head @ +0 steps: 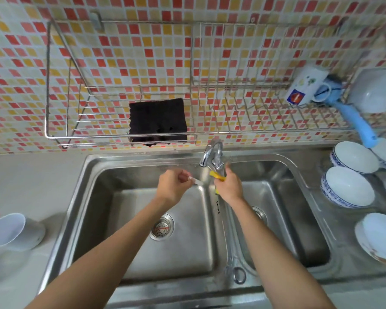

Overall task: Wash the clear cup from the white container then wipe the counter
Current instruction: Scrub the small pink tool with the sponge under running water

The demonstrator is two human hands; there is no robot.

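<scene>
My left hand (173, 186) is over the back of the left sink basin, fingers closed on a small clear object (196, 181) that looks like the clear cup; most of it is hidden by my fingers. My right hand (228, 186) is just right of it, under the faucet (211, 153), and grips a yellow sponge (216, 175). The two hands are close together but apart. The white container (11, 230) lies on its side on the grey counter (31, 181) at the far left, its open mouth showing no contents.
A double steel sink (143, 259) fills the middle, with metal scissors (237, 273) on its divider. A black cloth (158, 121) hangs on the wall rack (120, 137). Blue-and-white bowls (348, 186) stand on the right drainboard; a mug (305, 88) and a blue brush (361, 126) sit above.
</scene>
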